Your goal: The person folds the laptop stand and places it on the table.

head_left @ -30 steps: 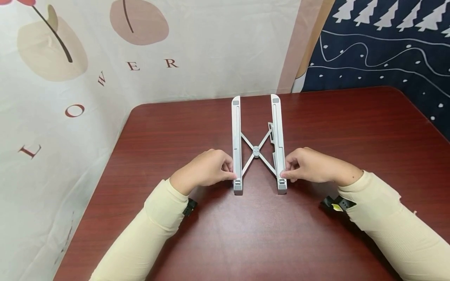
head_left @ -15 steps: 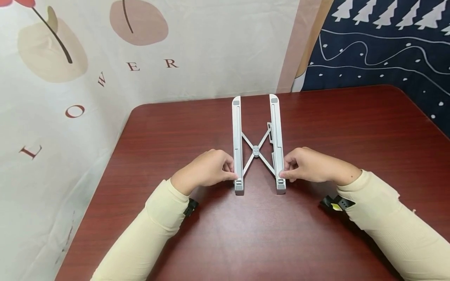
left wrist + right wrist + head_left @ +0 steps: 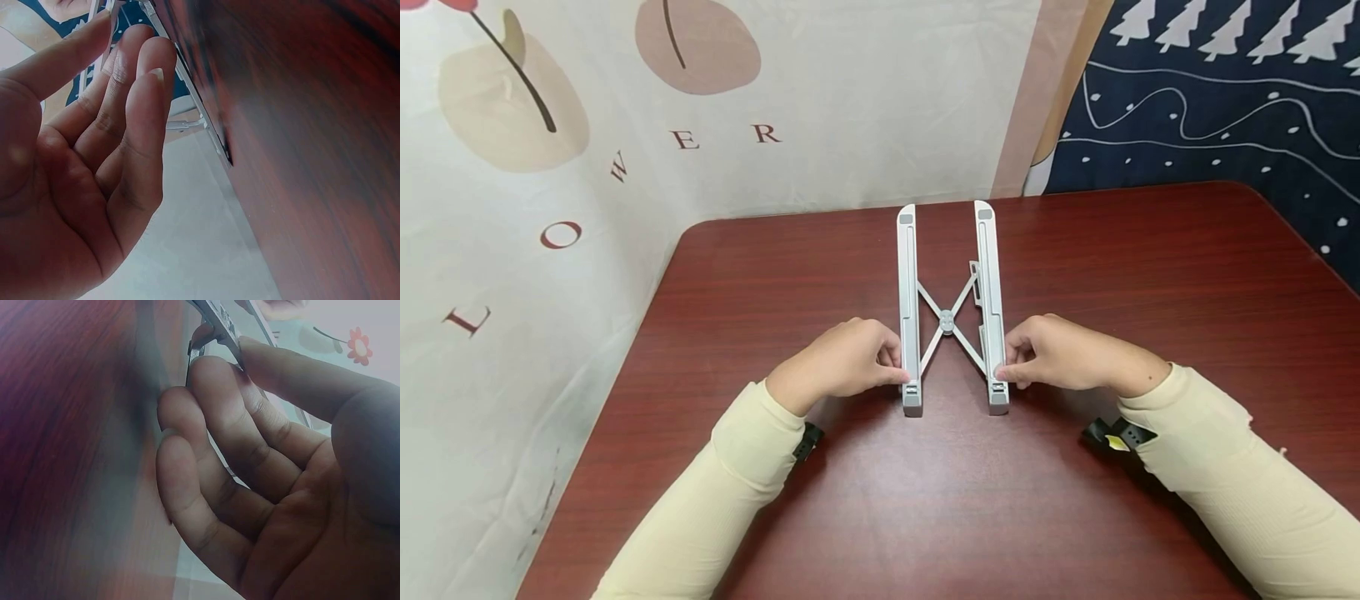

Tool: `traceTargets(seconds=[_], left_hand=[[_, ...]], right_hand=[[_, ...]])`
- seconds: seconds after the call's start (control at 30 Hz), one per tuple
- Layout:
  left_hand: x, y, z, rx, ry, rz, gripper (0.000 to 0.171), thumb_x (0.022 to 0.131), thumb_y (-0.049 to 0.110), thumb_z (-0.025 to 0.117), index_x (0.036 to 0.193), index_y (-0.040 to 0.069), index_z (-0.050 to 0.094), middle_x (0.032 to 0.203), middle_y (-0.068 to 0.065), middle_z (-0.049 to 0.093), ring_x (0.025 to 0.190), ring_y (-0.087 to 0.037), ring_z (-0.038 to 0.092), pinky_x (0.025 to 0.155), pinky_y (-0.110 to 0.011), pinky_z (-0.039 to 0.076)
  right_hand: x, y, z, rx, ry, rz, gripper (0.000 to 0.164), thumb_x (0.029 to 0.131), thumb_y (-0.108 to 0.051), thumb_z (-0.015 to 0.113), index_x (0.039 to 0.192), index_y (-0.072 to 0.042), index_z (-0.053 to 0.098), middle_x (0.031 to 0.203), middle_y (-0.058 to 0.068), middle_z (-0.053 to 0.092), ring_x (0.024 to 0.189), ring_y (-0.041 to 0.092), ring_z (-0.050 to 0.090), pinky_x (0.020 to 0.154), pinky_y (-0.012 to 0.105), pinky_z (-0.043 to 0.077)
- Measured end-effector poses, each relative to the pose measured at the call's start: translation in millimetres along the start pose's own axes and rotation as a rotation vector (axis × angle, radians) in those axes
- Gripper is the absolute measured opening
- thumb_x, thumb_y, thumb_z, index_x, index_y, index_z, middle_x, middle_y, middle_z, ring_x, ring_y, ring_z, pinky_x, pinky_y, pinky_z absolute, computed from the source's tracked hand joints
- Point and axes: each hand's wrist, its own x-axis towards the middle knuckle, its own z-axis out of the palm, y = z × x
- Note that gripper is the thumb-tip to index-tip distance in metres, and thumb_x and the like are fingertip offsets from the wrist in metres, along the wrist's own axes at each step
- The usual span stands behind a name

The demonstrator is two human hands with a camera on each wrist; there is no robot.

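A silver folding laptop stand point(image 3: 947, 322) stands at the middle of the table, its two long rails joined by crossed bars with a round hub. My left hand point(image 3: 848, 358) pinches the left rail point(image 3: 909, 292) near its front end, thumb on top. On the other side, my right hand point(image 3: 1063, 353) holds the right rail point(image 3: 992, 292) the same way, thumb just behind the grey end cap. In the left wrist view the fingers point(image 3: 147, 125) are bent beside the rail, close to the tabletop. The right wrist view shows a thumb point(image 3: 287, 375) against the metal edge.
The dark red wooden table point(image 3: 880, 517) runs back to a pale cloth point(image 3: 865, 100) with printed letters and shapes. A navy cloth point(image 3: 1195, 117) with white trees hangs at the back right. Black straps point(image 3: 1123, 434) sit at both wrists.
Both rails have come slightly closer together at the front, the left one shifting right and the right one shifting left. My hands have kept their grip and moved inward a little with them.
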Motion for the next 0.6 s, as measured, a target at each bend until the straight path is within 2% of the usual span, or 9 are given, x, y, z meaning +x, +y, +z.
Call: traceTargets(seconds=[0.6], left_hand=[[-0.1,3.9,0.3,-0.011,-0.014,-0.001,0.02,0.085,0.033,0.079,0.071,0.023,0.068,0.072,0.015,0.069,0.068,-0.002,0.061,0.068,-0.024,0.049]], right_hand=[[2.1,-3.2,2.3,-0.016,-0.003,-0.004,0.02,0.09,-0.02,0.074,0.072,-0.013,0.068,0.062,-0.004,0.066,0.057,0.005,0.055,0.056,0.022,0.045]])
